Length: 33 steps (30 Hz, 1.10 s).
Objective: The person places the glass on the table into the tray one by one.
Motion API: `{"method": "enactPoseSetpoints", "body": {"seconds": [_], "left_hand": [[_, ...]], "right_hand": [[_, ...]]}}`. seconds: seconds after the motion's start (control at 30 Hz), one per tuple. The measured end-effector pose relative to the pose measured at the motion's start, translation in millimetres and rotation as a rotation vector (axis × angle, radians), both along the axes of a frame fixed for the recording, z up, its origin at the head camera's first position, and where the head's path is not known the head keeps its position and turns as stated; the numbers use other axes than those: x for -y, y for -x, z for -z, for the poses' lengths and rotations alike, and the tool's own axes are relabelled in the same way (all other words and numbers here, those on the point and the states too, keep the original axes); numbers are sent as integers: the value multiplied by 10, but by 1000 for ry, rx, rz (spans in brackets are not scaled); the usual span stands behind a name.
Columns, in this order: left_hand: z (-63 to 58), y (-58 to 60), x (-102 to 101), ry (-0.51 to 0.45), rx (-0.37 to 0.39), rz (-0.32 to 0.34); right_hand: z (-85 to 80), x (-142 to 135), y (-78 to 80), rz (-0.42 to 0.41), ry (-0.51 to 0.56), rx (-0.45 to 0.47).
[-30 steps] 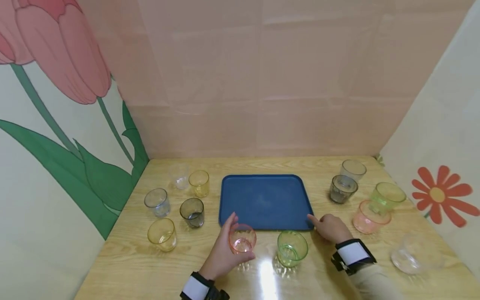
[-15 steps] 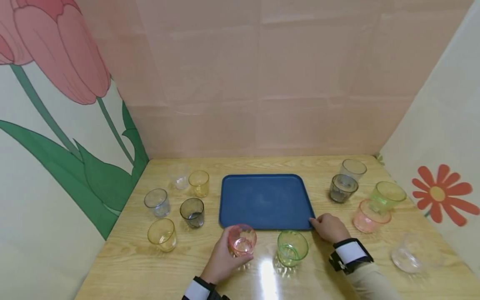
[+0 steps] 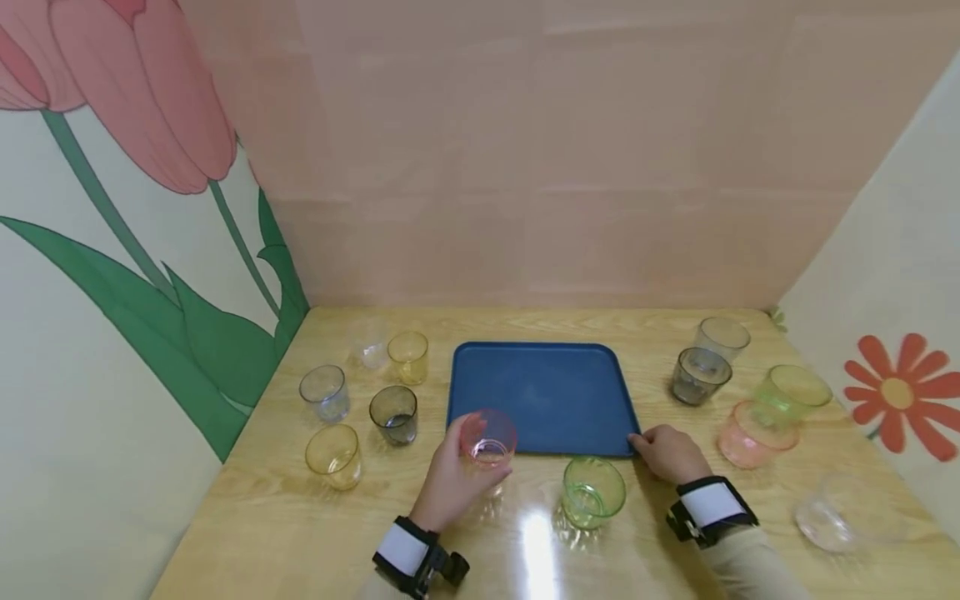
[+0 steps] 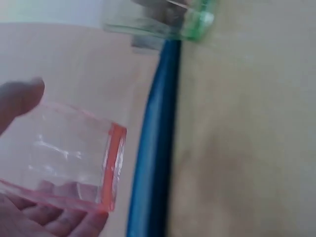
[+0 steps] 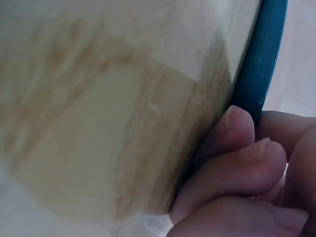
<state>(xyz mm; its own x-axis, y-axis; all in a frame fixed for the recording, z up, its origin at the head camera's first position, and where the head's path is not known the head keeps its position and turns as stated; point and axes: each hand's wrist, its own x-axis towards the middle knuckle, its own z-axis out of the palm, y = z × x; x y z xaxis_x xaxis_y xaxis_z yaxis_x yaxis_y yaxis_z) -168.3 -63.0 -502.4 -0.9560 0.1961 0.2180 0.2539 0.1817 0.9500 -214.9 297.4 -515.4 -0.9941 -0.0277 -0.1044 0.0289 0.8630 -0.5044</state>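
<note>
My left hand (image 3: 448, 482) grips a pink glass (image 3: 491, 452) by its sides, thumb on the right and fingers on the left. In the left wrist view the glass (image 4: 74, 153) is raised off the table, its thick base close to the blue tray's rim (image 4: 153, 148). From the head, it overlaps the near edge of the blue tray (image 3: 543, 396). My right hand (image 3: 670, 454) pinches the tray's near right corner; in the right wrist view its curled fingers (image 5: 242, 168) lie against the tray edge (image 5: 261, 54). A green glass (image 3: 592, 493) stands between the hands.
To the left stand several glasses, including an amber one (image 3: 333, 458), a dark grey one (image 3: 393, 415) and a bluish one (image 3: 325, 393). Over on the right are a smoky glass (image 3: 700, 377), a pink one (image 3: 756, 435), a yellow-green one (image 3: 795, 392) and a clear one (image 3: 825, 521).
My left hand has lifted the pink glass off the table and moved it forward to the tray's near edge. My right hand has closed on the tray corner. The head view has shifted slightly.
</note>
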Motion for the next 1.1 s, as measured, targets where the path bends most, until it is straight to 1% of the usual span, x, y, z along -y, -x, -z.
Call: {"method": "enactPoseSetpoints", "body": {"seconds": [0.07,0.13,0.23,0.33,0.43,0.47,0.5,0.6,0.67,0.7,0.73,0.8,0.87,0.97,1.1], "left_hand": [[-88,70,-22,7,-16,-7],[-165,152,-53,14,-16,-10],[-227,336,-110,20,2,-13],[-209,585,-159,2,38,-36],[-161,833,-183,-30,53,-94],[-156,899,-189,-46,55,-120],[-138,963,-198,-54,37,-151],[-146,1116,-226,-124,64,-210],[-175,1206,-266,-157,110,-246],[-171,1253,-284,-163,134,-270],[-179,1291,-295,-180,176,-283],[-147,1370,-311,-166,216,-322],[-83,1445,-314,-132,220,-359],[-25,1515,-296,-79,206,-379],[-20,1536,-270,-62,226,-373]], "right_hand": [[0,7,10,-6,4,1],[-6,6,17,-8,3,10],[-18,-14,22,-9,2,16],[-16,-25,26,-3,-7,14],[-14,-23,26,1,-7,23],[-12,-22,29,-1,-4,28],[-10,-20,31,-4,-2,34],[-9,-11,38,-11,4,47],[-15,-16,40,-13,4,42],[-15,-16,36,-10,3,41],[-15,-15,32,-9,4,38],[-18,-10,25,-6,5,34],[-18,1,20,-3,1,21],[-27,12,22,-6,-6,8],[-43,26,-1,3,-3,29]]}}
